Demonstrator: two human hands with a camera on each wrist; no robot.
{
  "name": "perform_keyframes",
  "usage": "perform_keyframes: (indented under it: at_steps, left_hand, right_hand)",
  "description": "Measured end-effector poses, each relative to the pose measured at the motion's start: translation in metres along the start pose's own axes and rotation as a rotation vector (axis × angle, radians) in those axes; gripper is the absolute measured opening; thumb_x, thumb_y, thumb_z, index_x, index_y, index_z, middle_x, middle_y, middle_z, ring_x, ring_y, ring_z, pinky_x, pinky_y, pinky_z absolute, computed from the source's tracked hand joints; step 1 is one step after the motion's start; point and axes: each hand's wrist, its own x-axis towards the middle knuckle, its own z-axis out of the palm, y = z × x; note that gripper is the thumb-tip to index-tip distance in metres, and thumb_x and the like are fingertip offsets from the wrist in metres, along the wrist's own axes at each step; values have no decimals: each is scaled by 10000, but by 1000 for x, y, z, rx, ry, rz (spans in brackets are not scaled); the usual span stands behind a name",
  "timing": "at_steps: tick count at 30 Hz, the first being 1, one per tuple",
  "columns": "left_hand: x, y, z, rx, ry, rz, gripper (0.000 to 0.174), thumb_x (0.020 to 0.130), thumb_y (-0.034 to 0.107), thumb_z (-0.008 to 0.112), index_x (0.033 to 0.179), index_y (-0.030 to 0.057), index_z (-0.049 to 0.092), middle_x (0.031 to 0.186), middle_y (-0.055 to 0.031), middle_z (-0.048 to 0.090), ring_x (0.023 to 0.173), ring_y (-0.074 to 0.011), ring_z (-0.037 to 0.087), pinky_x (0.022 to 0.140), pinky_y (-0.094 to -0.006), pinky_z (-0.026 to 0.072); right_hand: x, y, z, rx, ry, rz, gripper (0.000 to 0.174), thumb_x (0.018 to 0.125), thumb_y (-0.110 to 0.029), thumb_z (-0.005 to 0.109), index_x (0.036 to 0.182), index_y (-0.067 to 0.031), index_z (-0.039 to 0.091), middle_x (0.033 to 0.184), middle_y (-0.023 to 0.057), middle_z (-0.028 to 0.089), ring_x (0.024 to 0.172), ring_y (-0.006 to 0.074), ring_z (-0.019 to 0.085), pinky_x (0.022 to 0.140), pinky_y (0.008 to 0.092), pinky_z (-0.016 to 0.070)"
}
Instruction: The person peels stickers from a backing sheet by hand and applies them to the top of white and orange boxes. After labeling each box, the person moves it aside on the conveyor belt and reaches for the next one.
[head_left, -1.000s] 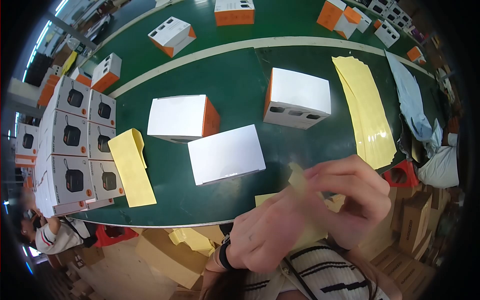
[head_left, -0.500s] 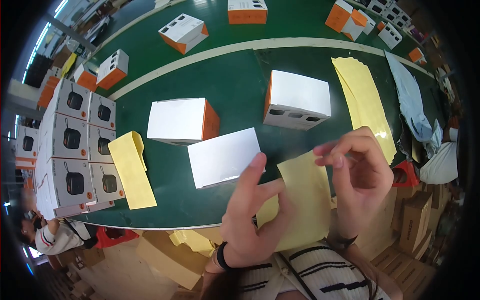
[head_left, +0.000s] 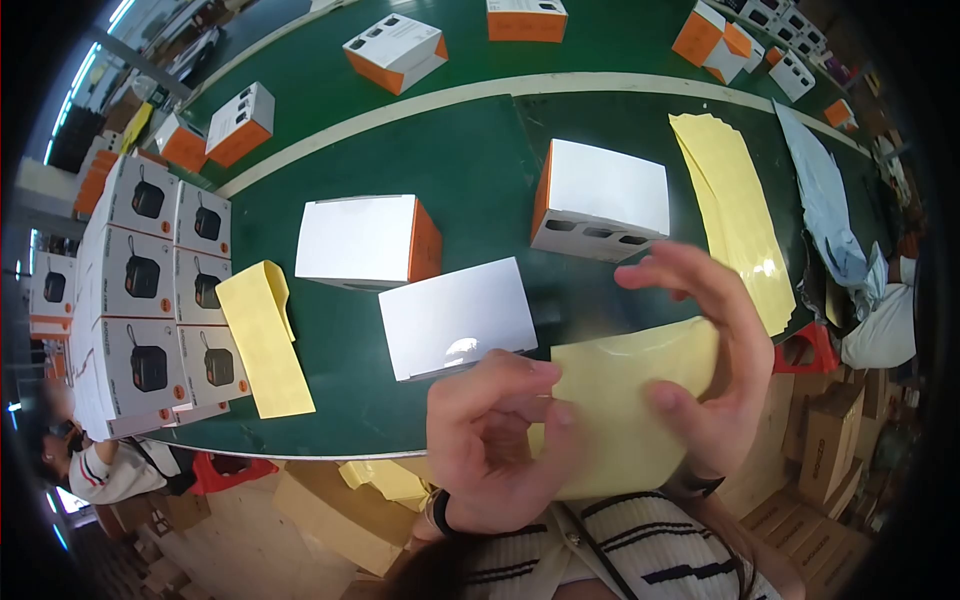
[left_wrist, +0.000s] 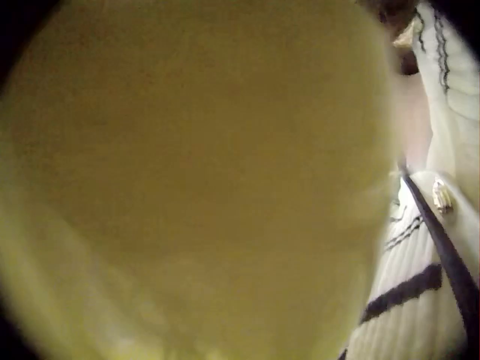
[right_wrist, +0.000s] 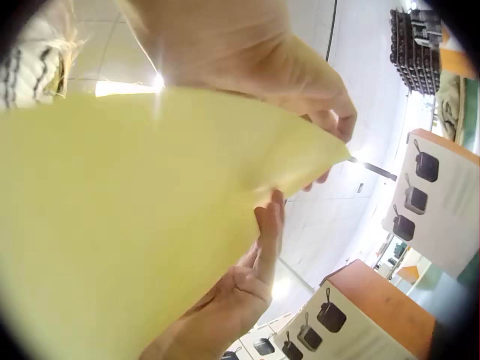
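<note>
A glossy yellow sheet (head_left: 625,400) stands bent between the two hands, low over the table's front edge. My left hand (head_left: 490,440) pinches its left side, the thumb and fingers curled at that edge. My right hand (head_left: 730,370) holds the right side in the crook of the palm. Its thumb lies across the front while the fingers arch above the top edge. In the left wrist view the yellow sheet (left_wrist: 195,172) fills most of the picture. The right wrist view shows the sheet (right_wrist: 150,195) drawn to a narrow end, fingers on both sides of it.
Three white boxes (head_left: 455,310) stand just beyond the hands. A folded yellow sheet (head_left: 265,340) lies at left beside stacked speaker boxes (head_left: 140,270). A pile of yellow sheets (head_left: 735,215) and a blue bag (head_left: 825,200) lie at right. Boxes (head_left: 395,50) line the far strip.
The hands first overlapped, then drew apart with the yellow sheet between them. The right hand now wraps its right edge with fingers spread. Boxes on the far strip have shifted to the right.
</note>
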Motion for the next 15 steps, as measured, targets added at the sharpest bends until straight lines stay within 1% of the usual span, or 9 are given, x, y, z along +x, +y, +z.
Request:
perform_keyframes:
  at_steps: [1, 3, 5, 7, 8, 10, 11, 13, 15]
  left_hand:
    - [0, 0, -3, -4, 1, 22, 359, 772, -134, 661, 1108, -70, 552, 912, -176, 633, 732, -214, 657, 718, -275, 524]
    - [6, 2, -15, 224, -116, 138, 330, 783, -117, 636, 1098, -65, 552, 918, -167, 618, 759, -194, 644, 680, -246, 499]
    - [13, 2, -12, 451, -232, 256, 303, 794, -101, 610, 1089, -61, 552, 924, -159, 604, 786, -174, 631, 642, -217, 473]
    - [19, 4, 0, 801, -27, 502, 301, 712, -108, 670, 1006, -44, 655, 939, -144, 617, 789, -204, 635, 629, -246, 481]
    - [18, 6, -2, 803, -27, 507, 301, 712, -108, 670, 1006, -44, 655, 939, -144, 617, 789, -204, 635, 629, -246, 481]
    - [11, 13, -7, 1015, -49, 841, 314, 643, -73, 724, 951, -18, 700, 957, -142, 651, 804, -235, 641, 631, -283, 484]
    - [10, 17, -5, 1015, -49, 842, 314, 643, -73, 724, 951, -18, 700, 957, -142, 651, 804, -235, 641, 631, -283, 484]
    - [9, 28, 0, 1008, -215, 614, 289, 642, -31, 755, 927, -8, 714, 926, -123, 689, 815, -227, 642, 640, -303, 468]
    - [10, 25, 3, 953, -198, 577, 299, 636, -21, 764, 931, -8, 714, 901, -110, 698, 796, -220, 645, 637, -296, 458]
  right_hand:
    - [-4, 1, -2, 2, -2, -3, 616, 675, -44, 775, 1236, 70, 547, 1000, 141, 660, 909, 215, 643, 845, 282, 482]
    - [-10, 3, -9, 461, -75, 391, 561, 690, -36, 774, 1203, 65, 572, 1013, 116, 660, 924, 156, 630, 845, 268, 479]
    - [-13, 13, -5, 550, -110, 399, 505, 705, -26, 767, 1172, 56, 591, 969, 91, 667, 885, 118, 626, 792, 244, 487]
    - [-21, 23, -7, 602, -90, 365, 441, 710, -14, 755, 1119, 69, 614, 913, 94, 674, 820, 119, 627, 726, 228, 489]
    - [-23, 22, -6, 604, -91, 361, 441, 710, -14, 755, 1119, 69, 614, 913, 94, 674, 820, 119, 627, 726, 228, 489]
    - [-26, 16, -2, 603, 65, 406, 327, 719, -17, 752, 1015, 77, 651, 888, 118, 683, 765, 132, 621, 681, 229, 482]
    - [-26, 15, -3, 604, 65, 405, 327, 719, -17, 752, 1015, 77, 651, 888, 118, 683, 765, 132, 621, 681, 229, 482]
    - [-27, 12, -8, 466, -50, 269, 225, 741, -20, 735, 923, 95, 671, 917, 156, 685, 759, 150, 621, 663, 241, 479]
    - [-28, 4, -4, 458, -30, 265, 195, 755, -12, 719, 907, 101, 675, 925, 165, 685, 763, 157, 621, 663, 248, 479]
